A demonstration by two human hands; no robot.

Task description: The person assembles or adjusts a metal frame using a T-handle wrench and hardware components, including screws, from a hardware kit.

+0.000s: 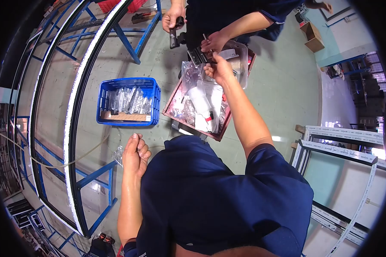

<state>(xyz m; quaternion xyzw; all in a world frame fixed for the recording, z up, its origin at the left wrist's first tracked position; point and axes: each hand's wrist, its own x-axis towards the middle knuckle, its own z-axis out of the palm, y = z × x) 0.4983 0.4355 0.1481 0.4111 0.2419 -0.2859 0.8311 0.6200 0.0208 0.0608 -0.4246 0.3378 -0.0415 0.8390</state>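
Note:
My left hand [136,155] is low in front of my body, fingers curled in. A crinkled clear plastic bag [118,156] shows at its outer side, against the palm. My right hand [220,70] stretches forward over the red crate [174,99], thumb and bent fingers at the end of a dark metal fitting [197,56]. Another person's hand [215,41] reaches onto that same fitting from above. That person's other hand [172,19] grips a black tool or metal part [173,37]. Plastic bags and a white bottle-like thing [199,99] lie in the crate.
A blue basket [157,103] of plastic-wrapped parts stands on the floor to the left. Long window-frame profiles [75,103] rest on blue metal stands [126,43] along the left. More frames [339,152] lean at the right. A cardboard box [312,37] stands far right.

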